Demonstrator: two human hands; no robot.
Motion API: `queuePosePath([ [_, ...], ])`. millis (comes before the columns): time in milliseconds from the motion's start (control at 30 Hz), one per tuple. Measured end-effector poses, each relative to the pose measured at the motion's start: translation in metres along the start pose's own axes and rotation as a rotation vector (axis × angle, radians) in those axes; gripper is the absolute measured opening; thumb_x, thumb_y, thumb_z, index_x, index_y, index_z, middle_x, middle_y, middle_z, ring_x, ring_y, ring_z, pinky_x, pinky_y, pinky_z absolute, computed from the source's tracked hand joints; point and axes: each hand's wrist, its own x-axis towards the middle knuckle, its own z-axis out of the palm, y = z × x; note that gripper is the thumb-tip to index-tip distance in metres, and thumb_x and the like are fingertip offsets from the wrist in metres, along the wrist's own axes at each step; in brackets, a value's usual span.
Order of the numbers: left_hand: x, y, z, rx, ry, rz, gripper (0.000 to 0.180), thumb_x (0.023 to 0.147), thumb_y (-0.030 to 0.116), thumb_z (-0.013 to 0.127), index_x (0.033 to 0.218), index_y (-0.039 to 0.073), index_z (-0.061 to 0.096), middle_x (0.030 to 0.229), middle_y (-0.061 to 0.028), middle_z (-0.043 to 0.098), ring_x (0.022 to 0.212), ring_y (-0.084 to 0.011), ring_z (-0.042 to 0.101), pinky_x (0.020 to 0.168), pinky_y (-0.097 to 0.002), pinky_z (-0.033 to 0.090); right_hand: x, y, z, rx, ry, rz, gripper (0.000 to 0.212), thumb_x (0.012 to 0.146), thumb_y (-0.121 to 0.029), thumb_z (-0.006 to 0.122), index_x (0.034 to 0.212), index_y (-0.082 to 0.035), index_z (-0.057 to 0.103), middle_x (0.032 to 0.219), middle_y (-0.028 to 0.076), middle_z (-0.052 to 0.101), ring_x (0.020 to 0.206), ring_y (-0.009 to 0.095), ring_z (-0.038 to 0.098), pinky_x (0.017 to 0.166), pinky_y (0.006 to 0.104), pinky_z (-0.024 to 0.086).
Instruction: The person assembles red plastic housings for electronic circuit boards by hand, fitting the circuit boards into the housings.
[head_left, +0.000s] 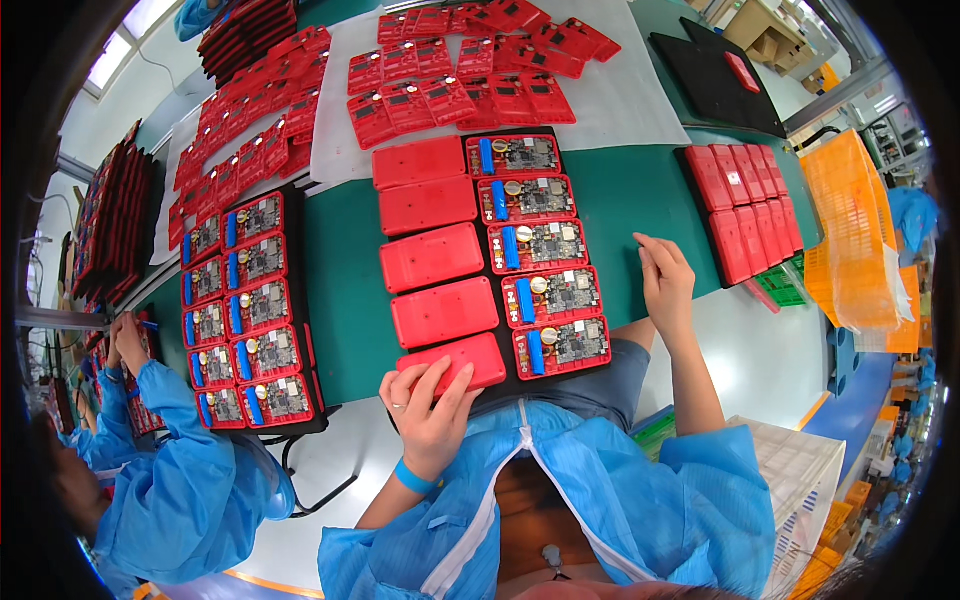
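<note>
Directly in front of me is a black tray. Its left column holds several red plastic cases lying smooth side up. In the right column, open red case halves show circuit boards, blue cylindrical batteries and round silvery parts. My left hand wears a blue wristband and a ring. Its bent fingers grip the nearest smooth red case at the tray's front left. To the right of the tray, my right hand hovers with fingers extended and nothing in them.
Left of me stands another tray of open cases, where a person in blue sleeves works. Red panels cover white sheeting at the back. A tray of closed red cases lies right, near an orange crate.
</note>
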Motion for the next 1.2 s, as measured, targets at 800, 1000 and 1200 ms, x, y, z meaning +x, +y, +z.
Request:
queuePosePath([
  [800, 0.044, 0.006, -0.012, -0.04, -0.119, -0.116, 0.032, 0.079, 0.009, 0.08, 0.11, 0.006, 0.075, 0.105, -0.0047, 0.072, 0.105, -0.0257, 0.058, 0.101, -0.0431, 0.036, -0.028, -0.126, 0.043, 0.39, -0.375, -0.559, 0.028, 0.078, -0.003, 0.07, 0.106, -0.001, 0.069, 0.12, 0.018, 0.07, 0.104, 0.033, 0.07, 0.088, 0.042, 0.055],
  [1000, 0.041, 0.004, -0.009, -0.002, -0.12, -0.083, 0.036, 0.078, 0.011, 0.082, 0.113, 0.008, 0.074, 0.109, -0.0033, 0.071, 0.103, -0.0246, 0.06, 0.098, -0.0465, 0.037, -0.032, -0.131, 0.044, 0.223, -0.39, -0.636, 0.033, 0.081, -0.01, 0.067, 0.113, 0.0, 0.067, 0.123, 0.02, 0.068, 0.106, 0.034, 0.07, 0.09, 0.0429, 0.056],
  [1200, 0.045, 0.008, -0.01, -0.004, -0.142, -0.093, 0.036, 0.078, 0.012, 0.081, 0.113, 0.009, 0.074, 0.108, -0.0034, 0.069, 0.101, -0.023, 0.06, 0.099, -0.049, 0.036, -0.027, -0.146, 0.032, 0.041, -0.439, -0.695, 0.039, 0.082, -0.012, 0.063, 0.117, 0.006, 0.064, 0.12, 0.025, 0.067, 0.105, 0.032, 0.07, 0.089, 0.0408, 0.057],
])
